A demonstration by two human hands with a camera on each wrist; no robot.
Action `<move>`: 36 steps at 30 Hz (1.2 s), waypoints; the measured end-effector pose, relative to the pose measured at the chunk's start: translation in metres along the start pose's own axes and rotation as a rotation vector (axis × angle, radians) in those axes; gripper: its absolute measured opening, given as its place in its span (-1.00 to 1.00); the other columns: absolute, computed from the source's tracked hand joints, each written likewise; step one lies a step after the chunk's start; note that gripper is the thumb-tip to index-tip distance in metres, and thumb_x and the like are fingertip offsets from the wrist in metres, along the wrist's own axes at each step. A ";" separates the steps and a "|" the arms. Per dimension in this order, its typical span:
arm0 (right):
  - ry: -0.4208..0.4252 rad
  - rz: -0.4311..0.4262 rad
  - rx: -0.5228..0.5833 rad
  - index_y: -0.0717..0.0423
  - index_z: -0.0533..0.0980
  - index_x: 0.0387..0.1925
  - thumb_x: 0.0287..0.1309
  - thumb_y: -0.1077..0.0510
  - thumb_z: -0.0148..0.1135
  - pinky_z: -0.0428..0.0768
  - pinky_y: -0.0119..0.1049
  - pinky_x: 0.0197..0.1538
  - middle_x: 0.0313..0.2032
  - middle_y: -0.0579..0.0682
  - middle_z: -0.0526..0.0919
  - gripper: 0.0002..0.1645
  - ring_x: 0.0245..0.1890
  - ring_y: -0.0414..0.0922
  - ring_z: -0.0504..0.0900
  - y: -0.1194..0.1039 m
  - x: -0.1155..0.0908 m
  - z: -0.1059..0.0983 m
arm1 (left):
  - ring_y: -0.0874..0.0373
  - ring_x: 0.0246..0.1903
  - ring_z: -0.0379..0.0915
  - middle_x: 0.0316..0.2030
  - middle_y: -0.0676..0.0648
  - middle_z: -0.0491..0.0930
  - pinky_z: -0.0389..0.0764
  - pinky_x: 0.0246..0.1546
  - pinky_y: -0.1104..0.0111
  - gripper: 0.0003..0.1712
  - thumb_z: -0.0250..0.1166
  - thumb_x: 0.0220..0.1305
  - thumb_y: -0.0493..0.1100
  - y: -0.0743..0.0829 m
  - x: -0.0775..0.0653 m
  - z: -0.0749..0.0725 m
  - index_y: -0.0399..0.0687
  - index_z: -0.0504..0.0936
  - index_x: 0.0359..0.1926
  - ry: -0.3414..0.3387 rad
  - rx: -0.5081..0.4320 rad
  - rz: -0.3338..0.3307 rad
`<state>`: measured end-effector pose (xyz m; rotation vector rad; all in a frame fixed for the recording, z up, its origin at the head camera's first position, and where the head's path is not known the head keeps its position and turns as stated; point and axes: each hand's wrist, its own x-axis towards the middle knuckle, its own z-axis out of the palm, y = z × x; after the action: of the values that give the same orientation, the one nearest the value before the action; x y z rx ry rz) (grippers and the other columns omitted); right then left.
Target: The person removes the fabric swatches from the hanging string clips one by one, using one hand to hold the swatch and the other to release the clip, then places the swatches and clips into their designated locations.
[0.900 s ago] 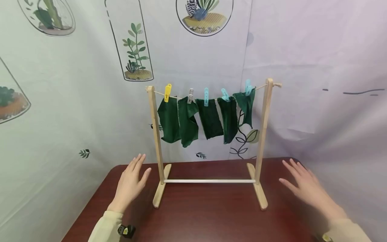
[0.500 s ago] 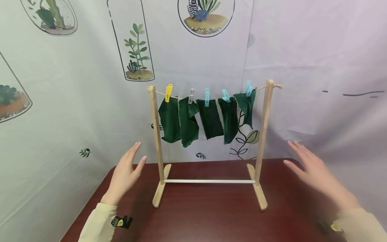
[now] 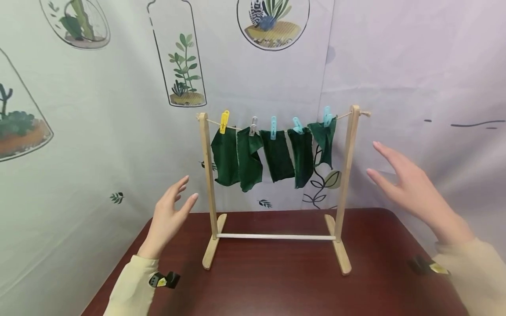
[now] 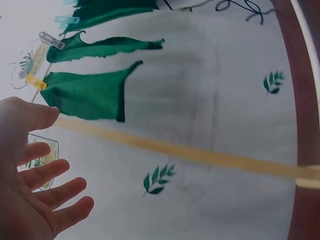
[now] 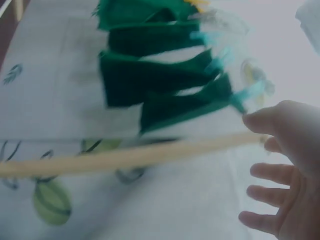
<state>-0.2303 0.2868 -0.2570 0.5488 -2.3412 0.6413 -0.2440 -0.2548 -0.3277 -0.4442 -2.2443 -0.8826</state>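
A small wooden drying rack (image 3: 348,175) stands on the table, with a string (image 3: 344,115) tied between its two posts. Several dark green cloth pieces (image 3: 226,158) hang from it by clothespins: a yellow clothespin (image 3: 224,122) at the left, then a clear grey clothespin (image 3: 253,126) and several light blue clothespins (image 3: 273,127). My left hand (image 3: 168,219) is raised to the left of the left post, fingers loosely bent and holding nothing. To the right of the right post, my right hand (image 3: 411,188) is higher, thumb and fingers apart, also holding nothing.
The dark red-brown table (image 3: 272,281) stands against a pale curtain (image 3: 415,96) printed with plants in jars. A white crossbar (image 3: 276,237) joins the rack's wooden feet (image 3: 342,259) near the tabletop.
Both hands have risen from low over the table beside the rack, the right one farther, up toward the string's height. The rack, cloths and clothespins stay as they were; the head view has shifted slightly.
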 end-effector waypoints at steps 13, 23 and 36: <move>0.118 -0.216 0.093 -0.17 0.34 0.47 0.29 0.13 0.36 0.37 0.02 0.35 0.38 -0.03 0.44 -0.25 0.38 0.04 0.39 -0.088 0.050 -0.010 | -0.05 0.25 0.45 0.33 -0.09 0.46 0.49 0.21 0.03 -0.33 0.37 0.36 -0.03 0.030 0.025 0.015 -0.04 0.42 0.43 0.050 -0.160 0.006; 0.182 -0.372 0.118 -0.08 0.38 0.44 0.34 0.14 0.30 0.44 -0.19 0.29 0.34 -0.07 0.49 -0.33 0.23 0.04 0.53 -0.132 0.085 -0.016 | -0.10 0.13 0.55 0.18 -0.18 0.57 0.55 0.13 0.00 -0.42 0.35 0.38 -0.04 0.047 0.048 0.020 -0.15 0.50 0.33 0.115 -0.200 0.016; 0.062 -0.447 0.107 0.07 0.36 0.44 0.43 0.07 0.19 0.30 -0.11 0.41 0.36 0.03 0.46 -0.39 0.39 -0.06 0.37 -0.159 0.134 0.002 | -0.06 0.07 0.62 0.11 -0.19 0.63 0.58 0.11 0.09 -0.52 0.27 0.44 -0.01 0.063 0.087 0.021 -0.20 0.58 0.24 0.179 -0.194 0.024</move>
<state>-0.2418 0.1302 -0.1204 1.0465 -2.0359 0.5612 -0.2827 -0.1895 -0.2489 -0.4604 -1.9959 -1.0889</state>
